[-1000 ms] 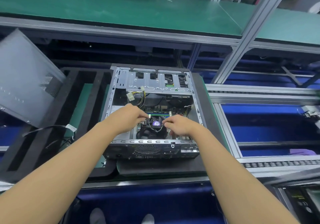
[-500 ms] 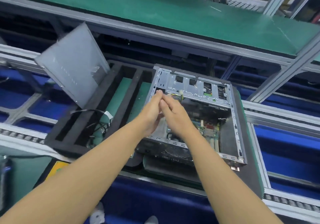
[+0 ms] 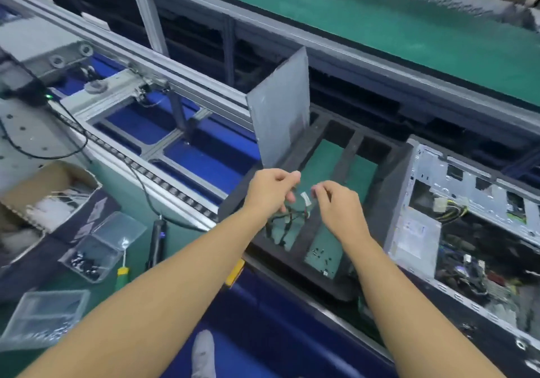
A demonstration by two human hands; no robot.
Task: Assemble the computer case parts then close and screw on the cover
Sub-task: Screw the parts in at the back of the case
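Two hands, left hand (image 3: 270,192) and right hand (image 3: 340,206), pinch a cable bundle (image 3: 293,217) over the foam tray (image 3: 344,278); next, probably, carrying it right into the open case (image 3: 467,231).

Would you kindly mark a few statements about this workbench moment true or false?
1. Both hands are inside the computer case. False: the left hand and right hand are over the black foam tray, left of the case.
2. The case is open, without its cover. True.
3. The grey side panel lies flat on the case. False: it stands leaning at the tray's far corner.
4. A cable bundle hangs at the hands. True.
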